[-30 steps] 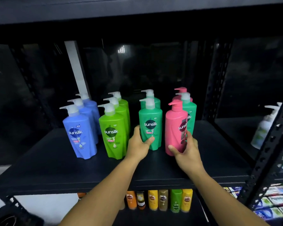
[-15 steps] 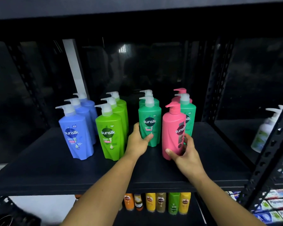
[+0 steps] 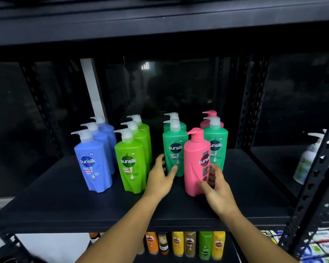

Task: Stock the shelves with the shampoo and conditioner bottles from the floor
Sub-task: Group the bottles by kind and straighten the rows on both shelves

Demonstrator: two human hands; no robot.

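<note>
A pink pump bottle (image 3: 194,162) stands near the front of the black shelf (image 3: 65,202). My right hand (image 3: 217,188) holds its lower right side, thumb on the front. My left hand (image 3: 160,179) hovers with fingers spread beside a teal bottle (image 3: 174,149), the thumb tip just at its front. A row of blue bottles (image 3: 92,160) and a row of lime green bottles (image 3: 130,162) stand to the left. Behind the pink bottle stand another teal bottle (image 3: 217,145) and a second pink one (image 3: 210,113).
A perforated black upright (image 3: 315,177) borders the shelf on the right, with a white pump bottle (image 3: 308,158) beyond it. Small orange, yellow and green bottles (image 3: 188,245) line the shelf below. Boxed goods (image 3: 327,243) sit at lower right. Another shelf board (image 3: 160,21) hangs overhead.
My left hand has let go of the teal bottle and opened, drawing back a little. The pink bottle has come forward and stays in my right hand. The view has tilted down slightly.
</note>
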